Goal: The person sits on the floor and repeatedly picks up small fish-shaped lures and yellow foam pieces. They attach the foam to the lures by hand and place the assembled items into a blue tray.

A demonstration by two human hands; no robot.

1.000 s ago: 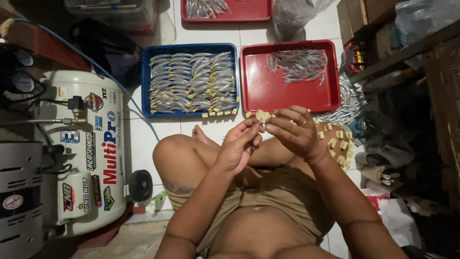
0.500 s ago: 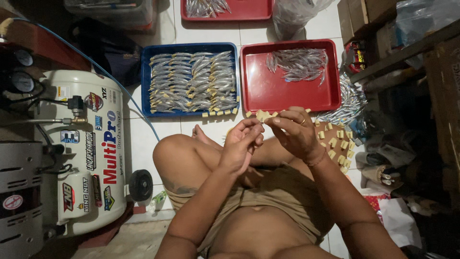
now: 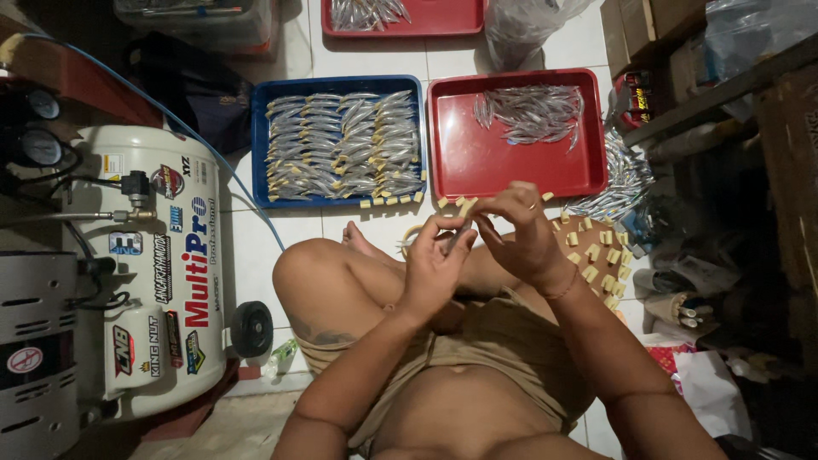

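Silver and slim, the small fish [image 3: 457, 234] sits pinched between your two hands, just above your crossed legs, its long axis running roughly near-to-far. Your left hand [image 3: 434, 264] grips it from below, fingers narrow; your right hand [image 3: 515, 234] closes on the far end, holding a yellow foam block [image 3: 467, 207]. The blue tray [image 3: 341, 85] of finished fish lies far-left, the red tray [image 3: 511, 166] straight beyond.

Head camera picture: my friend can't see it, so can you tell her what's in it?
A person sitting cross-legged on a tiled floor brings the left hand and right hand together around a small thin piece. In front lie a blue tray packed with rows of small silvery fish and a red tray holding a loose pile. A white air compressor stands on the left.
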